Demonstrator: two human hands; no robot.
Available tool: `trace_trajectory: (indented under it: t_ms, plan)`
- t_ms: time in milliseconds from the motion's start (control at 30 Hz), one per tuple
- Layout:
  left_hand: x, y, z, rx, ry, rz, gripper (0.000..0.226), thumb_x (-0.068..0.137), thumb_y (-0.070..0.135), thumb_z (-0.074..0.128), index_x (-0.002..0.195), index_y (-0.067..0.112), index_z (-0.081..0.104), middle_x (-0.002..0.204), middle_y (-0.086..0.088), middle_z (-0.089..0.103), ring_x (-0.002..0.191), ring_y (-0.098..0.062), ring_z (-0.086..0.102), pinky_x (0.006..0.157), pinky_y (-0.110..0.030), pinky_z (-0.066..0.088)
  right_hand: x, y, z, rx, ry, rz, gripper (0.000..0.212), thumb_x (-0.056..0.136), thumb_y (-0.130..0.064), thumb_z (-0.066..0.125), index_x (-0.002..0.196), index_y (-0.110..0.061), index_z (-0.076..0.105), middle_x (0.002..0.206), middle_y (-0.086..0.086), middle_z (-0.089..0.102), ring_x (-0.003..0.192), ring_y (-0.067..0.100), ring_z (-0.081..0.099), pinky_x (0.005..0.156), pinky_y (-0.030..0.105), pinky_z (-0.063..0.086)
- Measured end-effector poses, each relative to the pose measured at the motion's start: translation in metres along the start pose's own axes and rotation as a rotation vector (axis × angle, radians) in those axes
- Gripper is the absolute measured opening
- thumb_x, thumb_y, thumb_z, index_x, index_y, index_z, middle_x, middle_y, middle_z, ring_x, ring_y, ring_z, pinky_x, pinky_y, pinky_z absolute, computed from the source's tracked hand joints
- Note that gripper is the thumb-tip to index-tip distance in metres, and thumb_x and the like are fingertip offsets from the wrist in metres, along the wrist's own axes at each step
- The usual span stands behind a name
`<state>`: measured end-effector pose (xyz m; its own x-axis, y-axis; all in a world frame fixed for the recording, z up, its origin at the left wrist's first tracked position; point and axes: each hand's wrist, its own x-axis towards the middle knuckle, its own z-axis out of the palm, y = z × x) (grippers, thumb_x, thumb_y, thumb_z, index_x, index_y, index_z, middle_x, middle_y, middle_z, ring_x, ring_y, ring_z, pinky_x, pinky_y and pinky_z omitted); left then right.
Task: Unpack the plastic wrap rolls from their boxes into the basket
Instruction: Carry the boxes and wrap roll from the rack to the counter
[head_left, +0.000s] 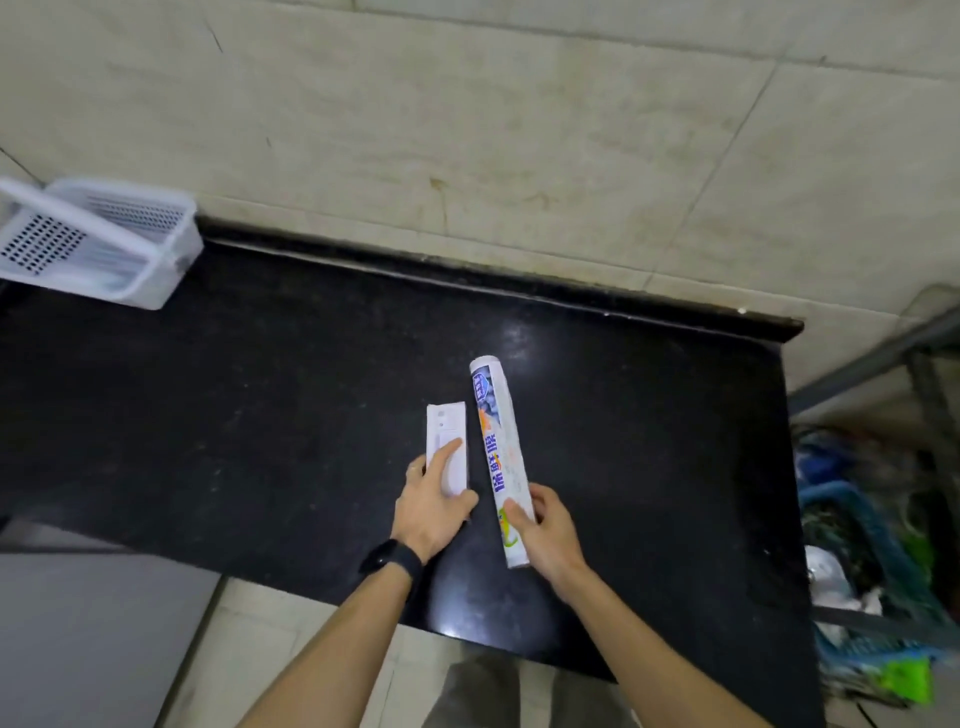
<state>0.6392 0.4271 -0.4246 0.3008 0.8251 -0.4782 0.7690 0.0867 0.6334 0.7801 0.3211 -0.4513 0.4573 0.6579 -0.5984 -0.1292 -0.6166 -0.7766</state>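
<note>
White perforated plastic marks the basket, which sits far left on the black counter against the tiled wall. Pale streaks show inside it, but I cannot tell what they are.

Nearer the middle, the left hand grips the near end of a plain white box. Its fingers wrap the box's edge and the forefinger lies along the top. Just beside the box, and apart from it, is the printed roll, already out. The right hand pinches it low down between thumb and fingers, and most of its length sticks out past the hand toward the wall. Blurred blue and green clutter lies off the counter's right end.

The step in hand looks like carrying the roll to the basket, which is well apart and on the far side of the left arm. A pinch near one end lets a long, smooth roll swing or slip, so it would help to move the hold toward the middle and close more of the hand around it. Putting the box down first, clear of the path, would free the left hand to take the roll or steady the light basket. The roll should then go in lengthwise, lowered rather than dropped.
</note>
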Motion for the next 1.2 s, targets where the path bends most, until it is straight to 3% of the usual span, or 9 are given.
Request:
trace_trajectory:
  t_ms: [100, 233, 300, 400, 533, 667, 833, 1033, 1200]
  plan:
    - [0.007, -0.002, 0.003, 0.033, 0.001, 0.036, 0.076, 0.074, 0.039, 0.066, 0.141, 0.055, 0.034, 0.149, 0.005, 0.036, 0.122, -0.024, 0.055, 0.095, -0.030, 0.040, 0.002, -0.002, 0.009, -0.093, -0.002, -0.057, 0.036, 0.091, -0.022, 0.070, 0.126, -0.022, 0.062, 0.110, -0.012, 0.067, 0.100, 0.006, 0.065, 0.089, 0.026, 0.052]
    - [0.009, -0.004, 0.004, 0.081, -0.015, 0.113, 0.076, 0.077, 0.048, 0.065, 0.143, 0.056, 0.029, 0.152, 0.007, 0.034, 0.123, -0.020, 0.055, 0.095, -0.032, 0.043, 0.001, -0.004, 0.009, -0.172, -0.069, -0.121, 0.034, 0.095, -0.026, 0.064, 0.129, -0.026, 0.066, 0.111, -0.005, 0.069, 0.104, 0.012, 0.066, 0.092, 0.029, 0.053]
    - [0.011, -0.004, 0.002, 0.123, -0.034, 0.154, 0.074, 0.081, 0.050, 0.063, 0.145, 0.056, 0.027, 0.154, 0.009, 0.032, 0.122, -0.020, 0.056, 0.095, -0.033, 0.045, 0.002, 0.002, 0.007, -0.472, -0.028, -0.153, 0.038, 0.099, -0.043, 0.053, 0.136, -0.036, 0.059, 0.110, -0.008, 0.060, 0.109, 0.014, 0.052, 0.095, 0.029, 0.041]
    - [0.012, -0.003, 0.002, 0.272, -0.093, 0.167, 0.074, 0.086, 0.055, 0.054, 0.148, 0.058, 0.013, 0.163, 0.003, 0.017, 0.124, -0.029, 0.055, 0.096, -0.039, 0.047, 0.001, 0.012, 0.001, -0.845, 0.025, -0.171, 0.052, 0.100, -0.059, 0.029, 0.146, -0.040, 0.041, 0.126, -0.003, 0.049, 0.118, 0.020, 0.039, 0.100, 0.039, 0.037]
    - [0.008, 0.004, 0.006, 0.389, -0.144, 0.157, 0.073, 0.092, 0.056, 0.045, 0.149, 0.058, -0.001, 0.166, -0.004, -0.001, 0.120, -0.036, 0.057, 0.093, -0.041, 0.051, 0.000, 0.016, 0.000, -0.787, 0.048, -0.184, 0.063, 0.102, -0.058, 0.025, 0.157, -0.029, 0.021, 0.141, -0.001, 0.049, 0.127, 0.024, 0.040, 0.101, 0.043, 0.038]
    - [0.003, 0.014, 0.009, 0.362, -0.177, 0.144, 0.076, 0.092, 0.052, 0.049, 0.152, 0.053, 0.002, 0.165, -0.001, 0.002, 0.120, -0.032, 0.058, 0.094, -0.039, 0.050, -0.005, 0.010, -0.012, -0.691, 0.019, -0.211, 0.055, 0.101, -0.057, 0.033, 0.153, -0.039, 0.030, 0.138, -0.002, 0.053, 0.124, 0.023, 0.045, 0.098, 0.042, 0.043]
    - [-0.004, 0.029, 0.004, 0.427, -0.117, 0.112, 0.073, 0.093, 0.050, 0.051, 0.154, 0.046, 0.012, 0.165, -0.010, -0.006, 0.141, -0.038, 0.034, 0.110, -0.044, 0.039, -0.013, -0.003, -0.056, -0.682, -0.106, -0.244, 0.056, 0.100, -0.053, 0.042, 0.152, -0.034, 0.039, 0.146, -0.003, 0.048, 0.132, 0.024, 0.042, 0.110, 0.036, 0.037]
    - [-0.024, 0.099, 0.025, 0.581, 0.051, 0.348, 0.064, 0.094, 0.048, 0.048, 0.153, 0.035, 0.028, 0.164, -0.005, 0.019, 0.147, -0.028, 0.024, 0.119, -0.035, 0.023, -0.045, -0.022, -0.159, -0.605, 0.022, -0.424, 0.043, 0.101, -0.042, 0.050, 0.142, -0.029, 0.054, 0.143, -0.012, 0.054, 0.137, 0.012, 0.039, 0.110, 0.015, 0.023]
    - [-0.043, 0.217, 0.072, 0.658, 0.050, 0.658, 0.057, 0.096, 0.049, 0.046, 0.149, 0.032, 0.038, 0.158, -0.003, 0.035, 0.148, -0.028, 0.024, 0.121, -0.036, 0.019, -0.080, -0.057, -0.274, -0.622, 0.300, -0.582, 0.036, 0.101, -0.039, 0.053, 0.135, -0.031, 0.061, 0.138, -0.019, 0.055, 0.139, 0.003, 0.034, 0.108, 0.007, 0.011]
